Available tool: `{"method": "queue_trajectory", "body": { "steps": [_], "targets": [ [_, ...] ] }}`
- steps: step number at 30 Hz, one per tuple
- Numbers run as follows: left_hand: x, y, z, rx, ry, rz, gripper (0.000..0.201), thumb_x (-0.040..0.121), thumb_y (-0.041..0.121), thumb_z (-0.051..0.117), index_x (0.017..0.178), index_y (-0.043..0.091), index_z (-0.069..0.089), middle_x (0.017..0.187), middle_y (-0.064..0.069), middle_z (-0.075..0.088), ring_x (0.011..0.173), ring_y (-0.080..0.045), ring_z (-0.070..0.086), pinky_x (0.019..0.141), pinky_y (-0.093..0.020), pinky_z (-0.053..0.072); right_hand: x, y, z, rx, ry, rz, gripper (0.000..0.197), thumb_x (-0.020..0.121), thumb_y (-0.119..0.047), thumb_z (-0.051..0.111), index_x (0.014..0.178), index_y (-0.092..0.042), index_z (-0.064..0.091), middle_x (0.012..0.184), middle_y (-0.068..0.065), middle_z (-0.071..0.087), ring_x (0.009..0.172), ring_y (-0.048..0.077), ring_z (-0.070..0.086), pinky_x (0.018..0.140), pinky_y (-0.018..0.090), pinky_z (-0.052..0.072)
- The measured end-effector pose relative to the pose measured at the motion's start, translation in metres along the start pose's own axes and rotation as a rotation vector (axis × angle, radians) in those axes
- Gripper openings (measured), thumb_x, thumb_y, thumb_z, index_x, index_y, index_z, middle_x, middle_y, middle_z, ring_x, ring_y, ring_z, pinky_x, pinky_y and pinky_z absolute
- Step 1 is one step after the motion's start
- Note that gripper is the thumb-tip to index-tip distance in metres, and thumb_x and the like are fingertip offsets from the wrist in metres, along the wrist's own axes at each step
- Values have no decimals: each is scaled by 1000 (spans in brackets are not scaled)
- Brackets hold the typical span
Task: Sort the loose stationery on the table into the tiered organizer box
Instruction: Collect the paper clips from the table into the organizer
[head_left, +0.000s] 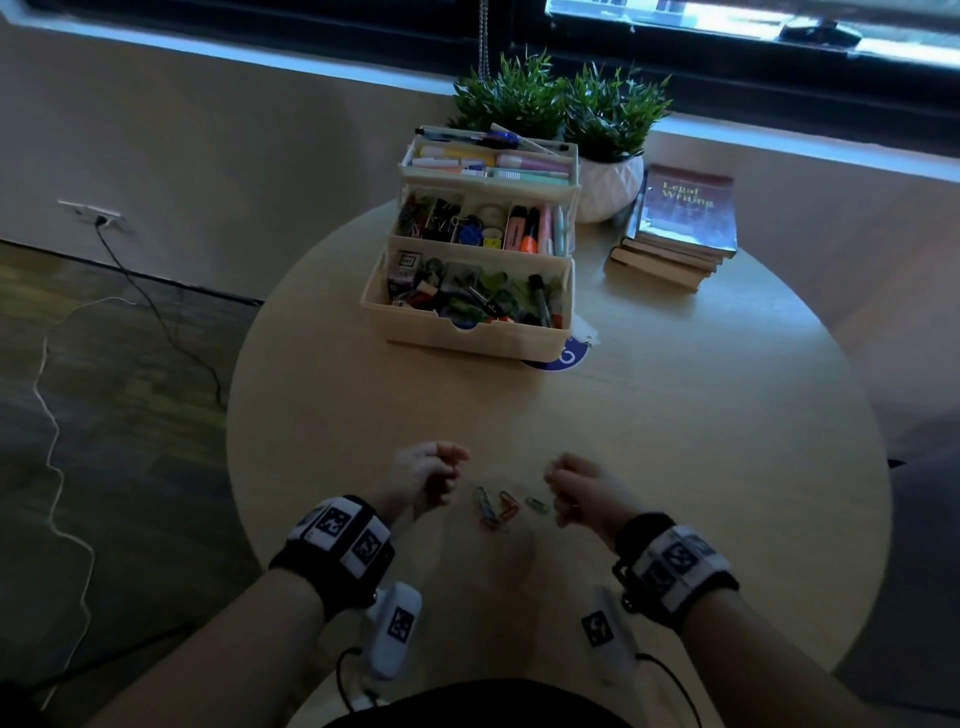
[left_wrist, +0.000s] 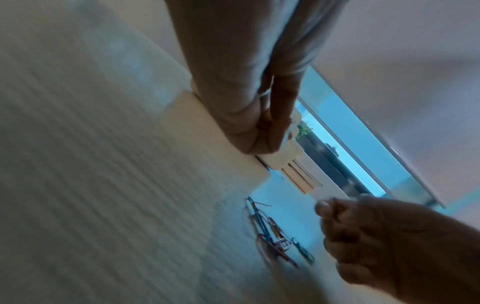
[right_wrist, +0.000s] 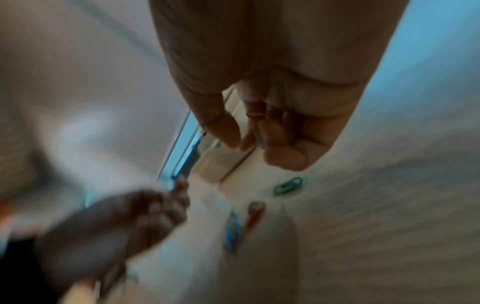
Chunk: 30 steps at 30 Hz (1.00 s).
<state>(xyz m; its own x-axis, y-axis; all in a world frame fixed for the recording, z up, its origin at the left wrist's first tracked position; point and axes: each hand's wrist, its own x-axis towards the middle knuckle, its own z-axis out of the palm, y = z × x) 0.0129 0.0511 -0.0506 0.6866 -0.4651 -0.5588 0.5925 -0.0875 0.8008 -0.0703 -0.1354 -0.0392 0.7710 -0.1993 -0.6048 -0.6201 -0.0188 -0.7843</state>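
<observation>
Clearly the clips (head_left: 497, 506) are the last loose stationery; they lie flat on the table (head_left: 701, 415) near its front edge, between the two hands, well apart from the box (head_left: 470, 332) standing open further back, its three tiers already full of pens, markers and clips; a blue clip (right_wrist: 232, 230) and an orange one (right_wrist: 255, 216) lie side by side, perhaps touching, with a green one (right_wrist: 288, 185) just beside them nearer the right hand; judging by the look, they are thin bent wire, very light, stiff, smooth and hard to lift off a flat top, so a fingertip pinch at an end loop, or a slide toward the edge, should serve best; left hand (head_left: 428, 475) hovers above the table with fingers curled, and whether it pinches anything I cannot tell; right hand (head_left: 584, 488) is likewise loosely curled, thumb close to the fingertips (right_wrist: 245, 144), with nothing visible between them.
</observation>
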Motion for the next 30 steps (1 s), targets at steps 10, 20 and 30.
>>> {"method": "queue_trajectory", "body": {
  "steps": [10, 20, 30],
  "targets": [
    [12, -9, 16, 1509, -223, 387, 26, 90, 11, 48, 112, -3, 54, 113, -17, 56, 107, -24, 48, 84, -25, 36, -2, -19, 35, -1361, -112, -157, 29, 97, -9, 39, 119, 2, 53, 125, 17, 54, 115, 29, 54, 91, 31, 45],
    [8, -1, 32, 1642, -151, 99, 34, 99, 20, 31, 123, -2, 41, 121, -21, 53, 105, -29, 54, 87, -37, 42, -10, -27, 21, -1175, 28, -49, 36, 98, -3, 30, 131, -4, 45, 138, 11, 48, 121, 25, 51, 94, 25, 42],
    [7, -3, 4, -102, 141, 4, 39, 89, 3, 30, 53, 18, 27, 39, 6, 32, 39, -14, 38, 46, -24, 30, 9, -10, 10, -1199, 56, -40, 20, 92, -6, 39, 75, -8, 48, 83, 11, 50, 84, 28, 56, 66, 28, 38]
  ]
}}
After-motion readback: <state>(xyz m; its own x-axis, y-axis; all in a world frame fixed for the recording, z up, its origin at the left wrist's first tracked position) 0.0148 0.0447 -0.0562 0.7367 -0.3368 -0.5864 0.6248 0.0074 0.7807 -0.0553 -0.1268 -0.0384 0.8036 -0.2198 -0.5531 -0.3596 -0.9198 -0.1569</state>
